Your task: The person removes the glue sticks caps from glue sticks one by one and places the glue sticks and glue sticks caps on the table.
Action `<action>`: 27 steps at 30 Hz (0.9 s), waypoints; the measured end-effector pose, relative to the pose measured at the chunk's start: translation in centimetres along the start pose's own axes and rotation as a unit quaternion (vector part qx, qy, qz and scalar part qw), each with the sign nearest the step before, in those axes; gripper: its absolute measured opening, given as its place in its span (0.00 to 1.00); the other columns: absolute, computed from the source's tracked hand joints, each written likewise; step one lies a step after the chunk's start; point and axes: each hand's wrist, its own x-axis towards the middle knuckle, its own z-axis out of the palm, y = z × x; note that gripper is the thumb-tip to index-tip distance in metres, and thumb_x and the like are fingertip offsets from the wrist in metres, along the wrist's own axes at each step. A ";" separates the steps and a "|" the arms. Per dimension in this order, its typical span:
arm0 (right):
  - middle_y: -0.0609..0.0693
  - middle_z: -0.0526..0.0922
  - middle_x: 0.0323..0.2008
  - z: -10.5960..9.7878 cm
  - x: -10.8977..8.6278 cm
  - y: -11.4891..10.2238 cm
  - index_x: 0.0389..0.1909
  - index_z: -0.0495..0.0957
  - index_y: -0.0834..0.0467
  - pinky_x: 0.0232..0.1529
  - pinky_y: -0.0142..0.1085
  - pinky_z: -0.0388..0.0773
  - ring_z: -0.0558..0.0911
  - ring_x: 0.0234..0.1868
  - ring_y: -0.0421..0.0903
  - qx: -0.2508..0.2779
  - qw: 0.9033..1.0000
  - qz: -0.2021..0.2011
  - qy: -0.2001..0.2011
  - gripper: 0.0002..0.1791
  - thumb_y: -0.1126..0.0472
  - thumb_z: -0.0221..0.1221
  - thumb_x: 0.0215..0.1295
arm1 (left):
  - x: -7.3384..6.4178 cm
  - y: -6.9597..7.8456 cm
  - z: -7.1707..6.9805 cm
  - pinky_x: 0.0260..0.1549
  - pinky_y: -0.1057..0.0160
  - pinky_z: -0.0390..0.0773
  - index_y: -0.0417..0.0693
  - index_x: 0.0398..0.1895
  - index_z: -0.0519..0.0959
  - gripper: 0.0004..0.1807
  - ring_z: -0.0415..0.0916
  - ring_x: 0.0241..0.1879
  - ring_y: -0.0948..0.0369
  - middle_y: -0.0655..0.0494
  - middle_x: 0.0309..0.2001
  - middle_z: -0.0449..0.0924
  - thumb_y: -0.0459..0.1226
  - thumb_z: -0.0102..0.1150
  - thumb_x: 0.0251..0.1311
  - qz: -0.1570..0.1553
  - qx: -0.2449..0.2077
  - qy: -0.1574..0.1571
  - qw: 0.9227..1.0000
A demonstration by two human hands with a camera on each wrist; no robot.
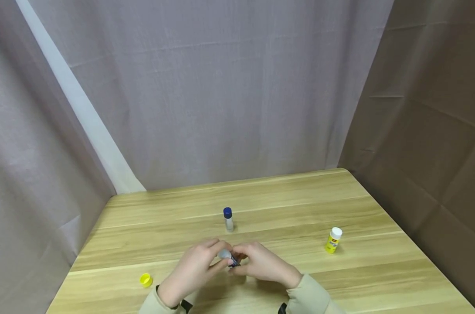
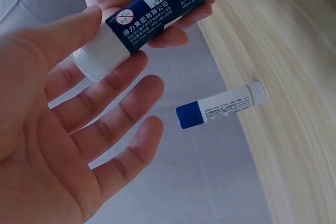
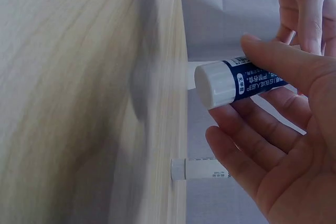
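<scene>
A glue stick (image 2: 157,14) with a dark blue label and white ends is held between both hands above the table's near side. My left hand (image 1: 200,261) has its thumb and index finger about one white end, while its other fingers stay loosely spread in the left wrist view. Gripping the labelled body from the other side is my right hand (image 1: 261,264), its thumb lying along the label in the right wrist view. Just beyond the hands stands another glue stick (image 1: 228,221), upright, with a blue cap and a white body.
On the right of the wooden table (image 1: 174,218) a yellow-labelled tube (image 1: 332,243) with a white top stands upright. A small yellow cap (image 1: 146,280) lies at the left, its hollow side visible. Grey cloth (image 1: 222,96) hangs behind the table's far edge.
</scene>
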 end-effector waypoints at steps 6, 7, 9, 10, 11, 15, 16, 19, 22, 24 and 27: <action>0.35 0.85 0.41 0.1 0.1 0.0 0.44 0.82 0.48 0.48 0.32 0.80 0.82 0.43 0.31 0.012 1.000 -0.004 -0.012 0.10 0.57 0.70 0.63 | -0.1 -0.1 -0.3 0.32 0.65 0.81 0.52 0.45 0.83 0.12 0.80 0.37 0.66 0.65 0.38 0.83 0.46 0.66 0.63 0.002 0.005 -0.005 1.000; 0.35 0.85 0.41 0.1 0.1 0.1 0.44 0.82 0.48 0.49 0.31 0.80 0.82 0.43 0.31 0.014 1.000 -0.003 -0.012 0.10 0.57 0.70 0.63 | -0.1 0.0 -0.4 0.32 0.65 0.81 0.52 0.45 0.83 0.12 0.80 0.37 0.67 0.65 0.38 0.83 0.47 0.66 0.63 0.001 0.005 -0.005 1.000; 0.35 0.85 0.42 0.1 0.2 0.1 0.44 0.82 0.48 0.49 0.32 0.80 0.83 0.43 0.32 0.012 1.000 -0.009 -0.009 0.10 0.57 0.70 0.63 | -0.1 0.0 -0.4 0.31 0.65 0.81 0.52 0.45 0.83 0.12 0.80 0.36 0.67 0.65 0.38 0.82 0.47 0.66 0.63 -0.002 0.004 -0.004 1.000; 0.36 0.85 0.42 0.1 0.2 0.1 0.44 0.82 0.49 0.49 0.31 0.80 0.83 0.43 0.32 0.012 1.000 -0.012 -0.008 0.11 0.58 0.70 0.63 | -0.1 0.0 -0.4 0.31 0.65 0.80 0.52 0.45 0.83 0.12 0.80 0.36 0.66 0.65 0.38 0.82 0.47 0.66 0.63 -0.004 0.005 -0.003 1.000; 0.36 0.85 0.42 0.1 0.2 0.1 0.44 0.82 0.49 0.48 0.31 0.80 0.83 0.43 0.32 0.008 1.000 -0.016 -0.007 0.11 0.58 0.70 0.63 | -0.1 0.0 -0.4 0.31 0.65 0.80 0.52 0.45 0.83 0.12 0.80 0.36 0.66 0.64 0.38 0.82 0.47 0.66 0.63 -0.005 0.007 -0.001 1.000; 0.36 0.85 0.41 0.1 0.1 0.1 0.44 0.82 0.49 0.48 0.31 0.80 0.82 0.43 0.32 0.009 1.000 -0.011 -0.007 0.11 0.59 0.71 0.62 | -0.1 0.2 -0.3 0.31 0.65 0.81 0.53 0.44 0.83 0.12 0.80 0.36 0.66 0.64 0.39 0.83 0.47 0.66 0.63 -0.013 0.007 0.002 1.000; 0.35 0.85 0.41 0.1 0.1 0.0 0.44 0.82 0.48 0.48 0.31 0.80 0.82 0.42 0.31 0.011 1.000 -0.007 -0.007 0.11 0.59 0.71 0.62 | -0.2 0.2 -0.3 0.30 0.65 0.80 0.52 0.44 0.83 0.12 0.80 0.36 0.66 0.64 0.39 0.83 0.47 0.66 0.63 -0.017 0.004 0.001 1.000; 0.35 0.84 0.40 0.0 0.0 0.0 0.43 0.82 0.48 0.47 0.32 0.80 0.82 0.41 0.31 0.001 1.000 -0.005 -0.002 0.11 0.56 0.71 0.61 | -0.1 0.4 -0.3 0.30 0.66 0.80 0.50 0.44 0.83 0.13 0.81 0.35 0.65 0.61 0.39 0.83 0.48 0.64 0.65 -0.034 -0.007 0.006 0.999; 0.34 0.84 0.39 -0.1 -0.1 -0.1 0.43 0.81 0.47 0.46 0.32 0.80 0.82 0.40 0.31 -0.018 1.000 -0.002 0.010 0.12 0.53 0.71 0.61 | 0.0 0.4 -0.5 0.30 0.67 0.80 0.49 0.44 0.83 0.14 0.81 0.33 0.64 0.59 0.39 0.84 0.48 0.64 0.66 -0.051 -0.015 0.022 0.998; 0.34 0.84 0.38 -0.1 -0.2 -0.2 0.44 0.82 0.47 0.46 0.32 0.80 0.81 0.40 0.31 -0.029 0.999 0.001 0.016 0.13 0.51 0.71 0.60 | 0.2 0.4 -0.6 0.30 0.67 0.81 0.49 0.44 0.82 0.14 0.82 0.32 0.64 0.59 0.39 0.84 0.48 0.64 0.66 -0.058 -0.014 0.033 0.998; 0.34 0.84 0.39 -0.2 -0.2 -0.3 0.46 0.83 0.49 0.47 0.31 0.80 0.81 0.40 0.30 -0.035 0.999 0.006 0.016 0.15 0.52 0.72 0.60 | 0.3 0.4 -0.8 0.30 0.66 0.80 0.49 0.44 0.82 0.13 0.81 0.32 0.63 0.60 0.38 0.84 0.48 0.65 0.65 -0.056 -0.006 0.039 0.998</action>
